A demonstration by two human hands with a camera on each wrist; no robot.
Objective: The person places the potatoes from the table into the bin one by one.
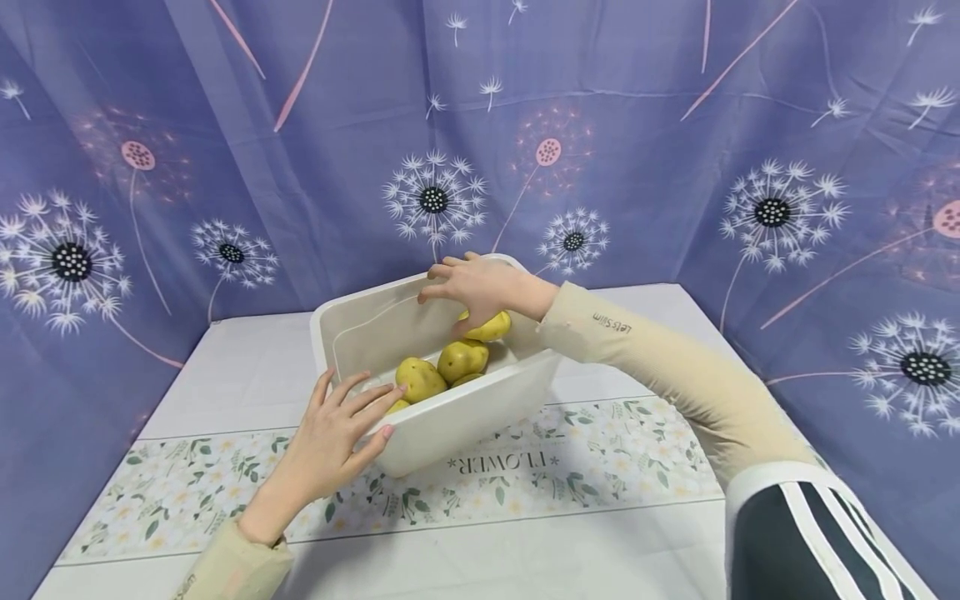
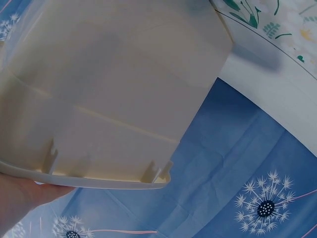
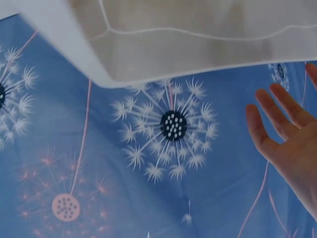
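A white plastic bin (image 1: 468,429) stands at an angle on the table with several yellow potatoes (image 1: 420,381) inside. My left hand (image 1: 326,437) is at the bin's near left corner, its spread fingers reaching over the rim. In the left wrist view, part of that hand (image 2: 29,198) meets the rim beside the bin's outer wall (image 2: 104,89). Over the far right part of the bin is my right hand (image 1: 483,287), fingers apart, partly covering a potato (image 1: 491,327) from sight. The right wrist view shows this hand (image 3: 292,134) with nothing in its fingers.
Under the bin lies a white tablecloth (image 1: 525,550) with a floral band (image 1: 202,475) across it. Blue-purple curtains (image 1: 337,208) printed with dandelions hang behind the table and along both sides, close to the bin's far edge.
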